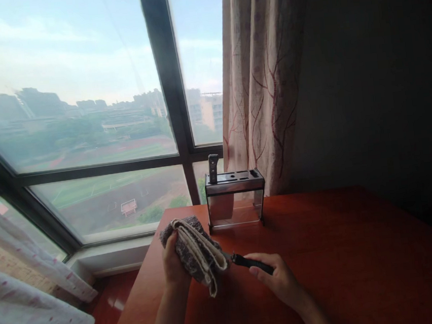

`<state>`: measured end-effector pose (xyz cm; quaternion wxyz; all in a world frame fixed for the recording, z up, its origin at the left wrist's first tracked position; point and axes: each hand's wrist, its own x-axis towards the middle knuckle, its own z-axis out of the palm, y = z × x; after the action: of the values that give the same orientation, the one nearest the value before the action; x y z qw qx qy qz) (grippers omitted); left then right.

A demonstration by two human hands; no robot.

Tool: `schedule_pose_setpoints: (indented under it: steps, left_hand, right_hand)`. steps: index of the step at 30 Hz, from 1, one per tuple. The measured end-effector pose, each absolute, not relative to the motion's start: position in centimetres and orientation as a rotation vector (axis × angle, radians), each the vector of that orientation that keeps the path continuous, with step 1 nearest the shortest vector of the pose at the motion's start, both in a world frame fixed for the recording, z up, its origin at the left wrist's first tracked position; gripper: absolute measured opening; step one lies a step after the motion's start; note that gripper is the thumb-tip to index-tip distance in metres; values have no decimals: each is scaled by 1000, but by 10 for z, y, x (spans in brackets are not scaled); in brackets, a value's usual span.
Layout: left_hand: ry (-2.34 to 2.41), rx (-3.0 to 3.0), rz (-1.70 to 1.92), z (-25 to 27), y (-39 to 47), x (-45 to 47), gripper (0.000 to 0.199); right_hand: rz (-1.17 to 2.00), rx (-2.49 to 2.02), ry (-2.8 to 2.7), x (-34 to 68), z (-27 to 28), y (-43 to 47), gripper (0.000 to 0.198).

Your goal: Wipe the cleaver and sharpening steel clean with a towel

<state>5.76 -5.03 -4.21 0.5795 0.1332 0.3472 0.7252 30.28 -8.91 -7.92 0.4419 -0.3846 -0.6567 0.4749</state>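
Note:
My left hand (175,261) is closed around a folded grey-and-cream cloth (196,248), held above the near left part of the table. In my right hand (274,273) is a knife with a black handle (251,264), pointing left toward the cloth. A short bit of metal shows between handle and cloth; the rest of the blade is hidden in the folds. Just behind the cloth stands a knife holder (233,186) with a metal slotted top and clear sides. One knife with a dark riveted handle (213,169) sits upright in its left slot.
The reddish-brown wooden table (343,251) extends to the right. Behind it are a dark-framed window (165,75) and a patterned curtain (258,86). A lighter curtain (31,302) hangs at the lower left, near the table's left edge.

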Motion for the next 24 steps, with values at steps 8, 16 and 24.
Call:
schedule_pose_setpoints:
  steps: [8,16,24]
  left_hand:
    - [794,241,1633,-47,-58,89,24]
    - [890,377,1610,-51,-63,106,26]
    - [998,408,1775,-47,-52,74,29]
  right_hand:
    - [1109,-1072,-1526,299,-91,-89,35]
    - [1179,-1038,-1549,295,-88,-91,37]
    - [1169,-977,-1630,304,-82,-89,31]
